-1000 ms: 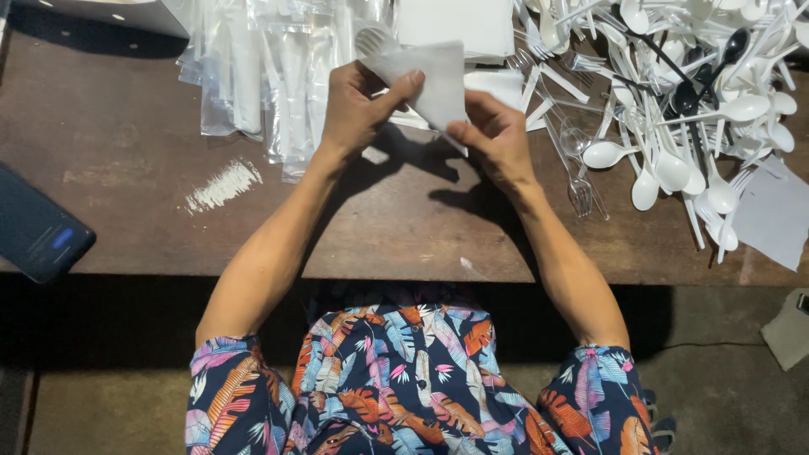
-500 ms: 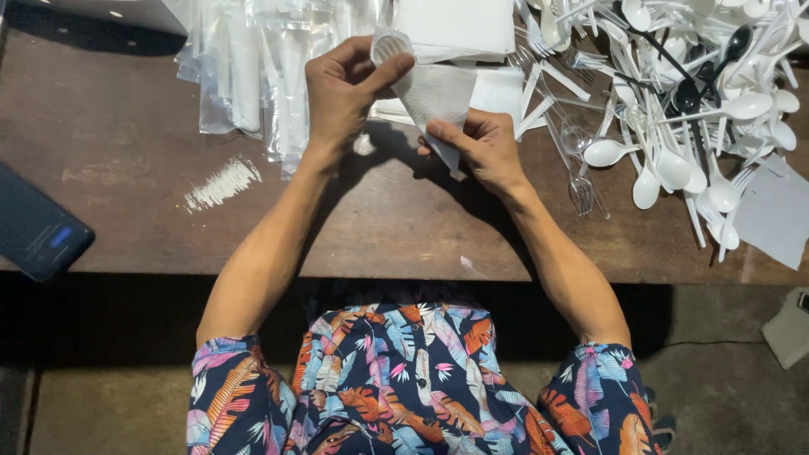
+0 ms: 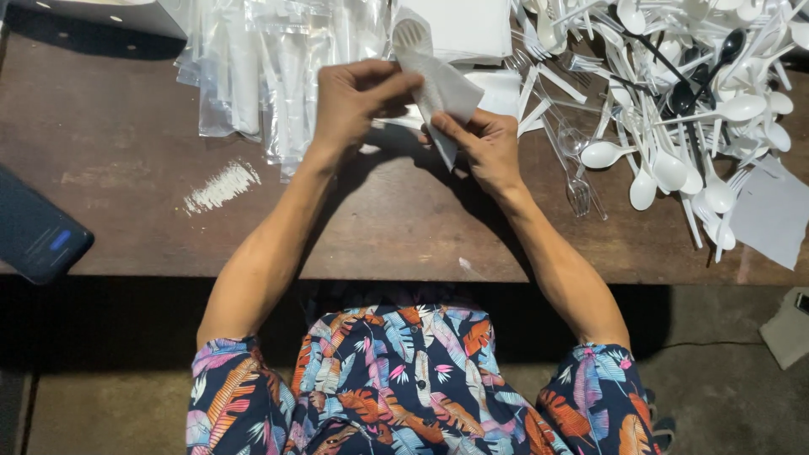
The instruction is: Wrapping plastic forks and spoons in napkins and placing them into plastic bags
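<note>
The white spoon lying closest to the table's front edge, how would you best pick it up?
Probably by its long thin handle, coming from above. That white spoon lies flat with its bowl toward the person and its handle running back into the pile of cutlery. The handle is narrow enough to pinch; the bowl is wide and rounded.

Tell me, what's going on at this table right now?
A seated person holds a white paper napkin wrapped around a white plastic fork above a dark wooden table. The left hand pinches the napkin near the top; the right hand grips its lower edge. Clear plastic sleeves lie to the left, a heap of loose white spoons and forks to the right, and a dark phone at the left edge.
</note>
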